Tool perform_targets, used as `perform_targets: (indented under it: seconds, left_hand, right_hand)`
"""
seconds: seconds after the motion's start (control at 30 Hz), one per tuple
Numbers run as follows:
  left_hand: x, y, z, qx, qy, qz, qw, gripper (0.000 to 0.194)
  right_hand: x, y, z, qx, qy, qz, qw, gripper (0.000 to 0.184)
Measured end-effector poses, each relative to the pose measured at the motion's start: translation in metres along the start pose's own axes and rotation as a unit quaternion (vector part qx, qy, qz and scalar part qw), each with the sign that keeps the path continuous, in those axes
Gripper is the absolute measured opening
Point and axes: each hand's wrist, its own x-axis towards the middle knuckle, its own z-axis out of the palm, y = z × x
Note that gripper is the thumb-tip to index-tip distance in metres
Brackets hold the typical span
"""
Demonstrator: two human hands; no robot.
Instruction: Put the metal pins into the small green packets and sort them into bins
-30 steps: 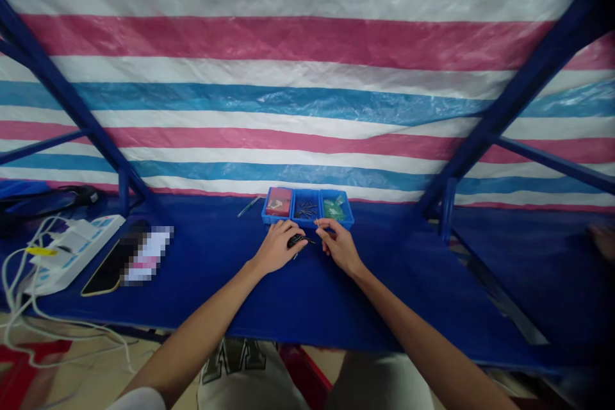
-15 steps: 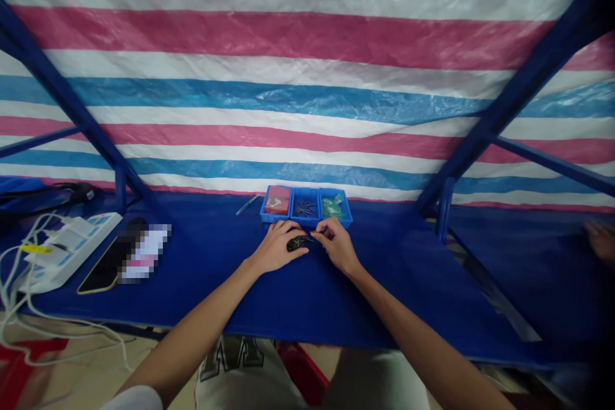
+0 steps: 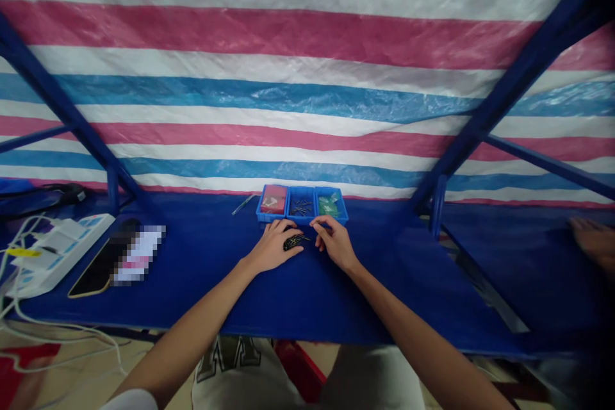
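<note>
My left hand [image 3: 272, 246] rests on the blue table, thumb and fingers curled round a small bunch of dark and brassy thin screws [image 3: 292, 242]. Some of their tips stick out toward the right. Just across from it, my right hand [image 3: 333, 238] is raised slightly, thumb and index finger pinched together. Whatever sits in that pinch is too small to make out. Right behind both hands stands a blue three-part bin [image 3: 302, 216]. Its left part holds a red block or box [image 3: 275, 197], the middle loose dark screws [image 3: 301, 207], the right small green-looking packets [image 3: 329, 205].
A thin pen-like stick [image 3: 243, 205] lies left of the bin. Farther left are a phone [image 3: 93, 269], a blurred-out paper [image 3: 139, 256] and a white power strip [image 3: 62, 256] with cables. Blue frame posts [image 3: 485, 115] flank the table. Another person's hand [image 3: 593, 240] shows at far right.
My right hand has drawn slightly up and away from the screws at my left hand, its pinch now higher. My left hand stays round the bunch. The view has shifted a little.
</note>
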Motion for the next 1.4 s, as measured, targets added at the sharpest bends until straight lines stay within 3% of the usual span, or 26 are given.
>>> perform_targets:
  seconds: [0.17,0.37,0.6,0.9,1.4]
  left_hand:
    - [0.0,-0.001,0.0,0.0,0.0,-0.004,1.0,0.038]
    - [0.001,-0.001,0.001,0.008,-0.006,-0.007,1.0,0.038]
    - [0.002,-0.001,0.001,-0.005,-0.002,0.003,1.0,0.036]
    - [0.002,0.003,-0.002,-0.028,-0.007,0.01,1.0,0.034]
    - [0.003,0.004,0.001,-0.024,0.0,0.011,1.0,0.032]
  right_hand:
    - [-0.002,0.002,0.0,-0.042,0.038,0.003,0.998,0.032]
    - [-0.004,0.001,0.0,-0.156,0.047,-0.108,0.981,0.023]
    - [-0.003,0.0,0.002,-0.027,-0.007,-0.015,0.999,0.029]
    - [0.001,0.003,0.002,0.051,-0.011,0.073,0.996,0.043]
    - [0.008,0.001,0.002,0.028,0.004,0.053,0.998,0.039]
